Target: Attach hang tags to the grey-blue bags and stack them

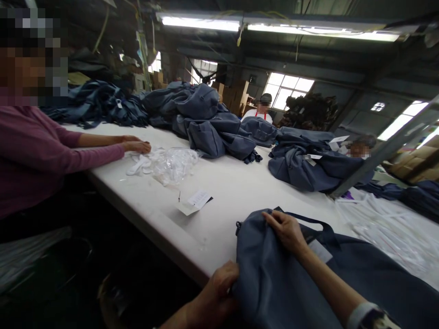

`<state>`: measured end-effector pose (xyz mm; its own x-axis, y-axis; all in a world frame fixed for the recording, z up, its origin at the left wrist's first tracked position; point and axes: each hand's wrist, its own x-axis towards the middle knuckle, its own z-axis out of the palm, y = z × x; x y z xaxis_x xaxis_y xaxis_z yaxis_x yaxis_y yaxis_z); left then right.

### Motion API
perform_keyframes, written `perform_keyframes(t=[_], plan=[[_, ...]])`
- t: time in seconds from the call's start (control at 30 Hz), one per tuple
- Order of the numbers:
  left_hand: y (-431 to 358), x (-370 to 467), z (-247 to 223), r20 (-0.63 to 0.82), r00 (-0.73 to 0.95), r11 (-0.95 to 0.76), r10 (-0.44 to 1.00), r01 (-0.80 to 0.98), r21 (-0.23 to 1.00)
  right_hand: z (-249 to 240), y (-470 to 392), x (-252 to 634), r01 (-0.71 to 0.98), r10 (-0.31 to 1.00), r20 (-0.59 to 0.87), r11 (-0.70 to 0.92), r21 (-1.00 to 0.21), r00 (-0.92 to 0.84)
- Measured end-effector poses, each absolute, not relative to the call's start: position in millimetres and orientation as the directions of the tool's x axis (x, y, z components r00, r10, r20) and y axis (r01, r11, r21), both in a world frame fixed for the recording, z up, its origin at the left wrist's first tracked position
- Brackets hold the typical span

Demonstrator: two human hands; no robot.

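Left hand (221, 290) and right hand (286, 230) — both (fingers closed) — grip the navy bag (267, 274) on the table (226, 183).

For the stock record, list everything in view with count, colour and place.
Bag: one, dark blue, near table edge
Table: one, white, centre
Paper tags: count unclear, white and dark, mid-table
Plastic wrap: count unclear, clear, left and right
Bag piles: bags uncountable, dark blue, far side
Straps: uncountable, dark blue, back left
Post: one, grey, right
Lights: two, white, overhead
Windows: several, bright, background
Boxes: several, brown, background
Co-workers: three, left and back
Left hand: one, gripping bag's end
Right hand: one, pinching bag's top
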<state>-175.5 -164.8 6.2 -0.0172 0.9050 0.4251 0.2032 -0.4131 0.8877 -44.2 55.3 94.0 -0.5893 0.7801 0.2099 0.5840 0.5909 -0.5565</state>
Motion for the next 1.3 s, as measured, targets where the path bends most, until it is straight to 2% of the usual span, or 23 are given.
perform_keyframes(t=[0.07, 0.17, 0.23, 0.33, 0.4, 0.6, 0.67, 0.77, 0.83, 0.9, 0.97, 1.03, 1.1, 1.13, 1.2, 1.27, 1.3], plan=[[-172.0, -180.6, 9.5, 0.373, 0.026, -0.369, 0.927, 0.226, 0.901, 117.7, 64.9, -37.7, 0.590, 0.808, 0.349, 0.586, -0.555, -0.474], [-174.5, -186.6, 21.9, 0.303, 0.102, -0.319, 0.948, 0.259, 0.912, 139.0, 80.6, -32.1, 0.711, 0.807, 0.439, 0.572, -0.409, -0.396], [-171.0, -186.8, 31.0, 0.249, 0.105, -0.269, 0.963, 0.267, 0.925, 138.7, 87.4, -32.7, 0.777, 0.827, 0.386, 0.538, -0.328, -0.409], [-164.0, -180.7, 40.4, 0.191, -0.075, -0.173, 0.979, 0.198, 0.965, 127.6, 90.8, -37.6, 0.809, 0.859, 0.322, 0.493, -0.321, -0.397], [-159.7, -174.8, 44.0, 0.205, -0.157, -0.182, 0.966, 0.146, 0.972, 121.1, 91.1, -41.2, 0.819, 0.859, 0.319, 0.491, -0.297, -0.400], [-137.3, -164.7, 49.3, 0.338, 0.037, -0.340, 0.941, 0.113, 0.934, 121.8, 98.9, -42.4, 0.851, 0.858, 0.261, 0.493, -0.181, -0.442], [-125.4, -164.8, 48.4, 0.339, 0.048, -0.342, 0.940, 0.090, 0.936, 131.2, 98.8, -36.8, 0.832, 0.853, 0.250, 0.511, -0.216, -0.459], [-103.0, -170.2, 44.3, 0.339, -0.010, -0.338, 0.941, 0.043, 0.940, 153.0, 82.7, -16.9, 0.725, 0.823, 0.221, 0.567, -0.391, -0.524], [-86.6, -179.1, 40.4, 0.347, -0.070, -0.346, 0.935, 0.024, 0.938, 165.0, 59.9, 6.6, 0.641, 0.785, 0.136, 0.581, -0.503, -0.605], [-72.2, -191.4, 36.6, 0.351, -0.102, -0.350, 0.931, 0.027, 0.936, 166.9, 31.8, 38.8, 0.626, 0.732, -0.007, 0.577, -0.524, -0.681], [-63.6, -203.6, 34.6, 0.341, -0.101, -0.332, 0.935, 0.097, 0.938, 156.4, 5.2, 75.9, 0.694, 0.725, -0.123, 0.576, -0.433, -0.678], [-63.3, -210.6, 37.1, 0.369, -0.155, -0.321, 0.917, 0.266, 0.909, 137.6, -15.0, 111.3, 0.783, 0.782, -0.150, 0.549, -0.292, -0.605], [-70.7, -208.7, 46.2, 0.507, -0.226, -0.340, 0.831, 0.516, 0.786, 118.1, -27.6, 137.7, 0.833, 0.832, -0.105, 0.523, -0.183, -0.545], [-75.9, -204.0, 53.3, 0.598, -0.196, -0.354, 0.777, 0.650, 0.673, 110.2, -31.2, 146.5, 0.841, 0.842, -0.075, 0.521, -0.146, -0.535], [-84.8, -189.0, 71.2, 0.703, 0.059, -0.410, 0.709, 0.845, 0.342, 99.8, -34.7, 155.6, 0.834, 0.836, -0.016, 0.544, -0.090, -0.548], [-86.7, -170.6, 89.9, 0.619, 0.353, -0.465, 0.702, 0.885, 0.022, 95.2, -35.4, 157.6, 0.820, 0.821, 0.033, 0.571, -0.043, -0.570], [-84.4, -161.9, 98.1, 0.551, 0.437, -0.470, 0.711, 0.878, -0.090, 93.8, -35.7, 157.8, 0.813, 0.812, 0.054, 0.582, -0.026, -0.580]])
